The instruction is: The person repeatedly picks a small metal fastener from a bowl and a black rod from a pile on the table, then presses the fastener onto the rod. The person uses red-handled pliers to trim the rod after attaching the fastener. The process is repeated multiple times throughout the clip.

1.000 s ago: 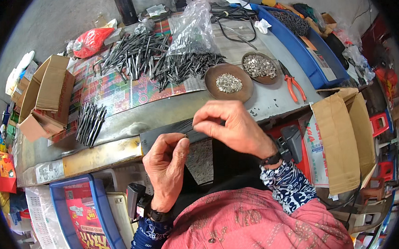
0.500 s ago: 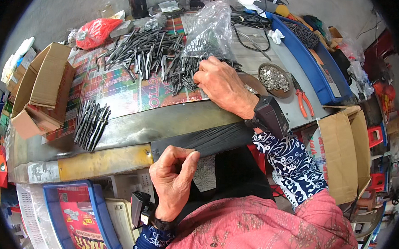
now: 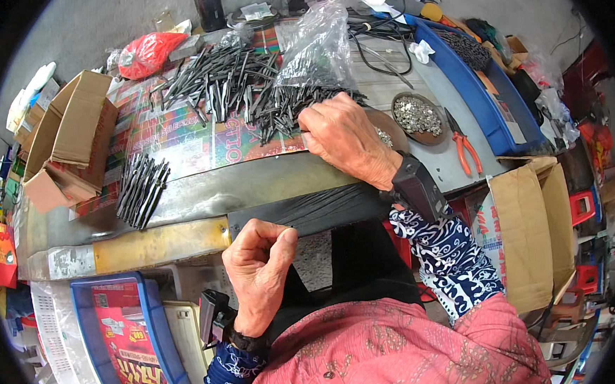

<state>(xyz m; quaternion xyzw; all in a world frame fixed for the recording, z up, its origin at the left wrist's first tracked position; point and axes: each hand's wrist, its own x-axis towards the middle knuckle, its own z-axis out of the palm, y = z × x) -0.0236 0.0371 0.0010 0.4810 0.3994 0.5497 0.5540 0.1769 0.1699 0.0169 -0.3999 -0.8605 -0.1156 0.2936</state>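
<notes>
My left hand (image 3: 262,276) is raised near the front edge of the bench, thumb pressed against a curled index finger. Whatever lies in that pinch is too small or hidden to name. My right hand (image 3: 350,140) is closed above the bench, its fingertips next to the near right side of a heap of thin black strips (image 3: 288,112); anything between its fingers is hidden. More black strips (image 3: 227,81) are piled farther back. To the left lies a neater bundle of dark strips (image 3: 142,191). Beside my right hand sits a round dish of small silvery pieces (image 3: 418,117).
Red-handled pliers (image 3: 463,147) lie right of the dish. A blue tray (image 3: 480,86) edges the bench's right side. Cardboard boxes stand at left (image 3: 72,139) and lower right (image 3: 532,238). A clear plastic bag (image 3: 316,47) covers part of the heap. Another blue tray (image 3: 163,341) is lower left.
My left hand has shifted slightly left and stays pinched. My right hand has stayed beside the heap, its fingers drawn in a little more. The view has moved slightly.
</notes>
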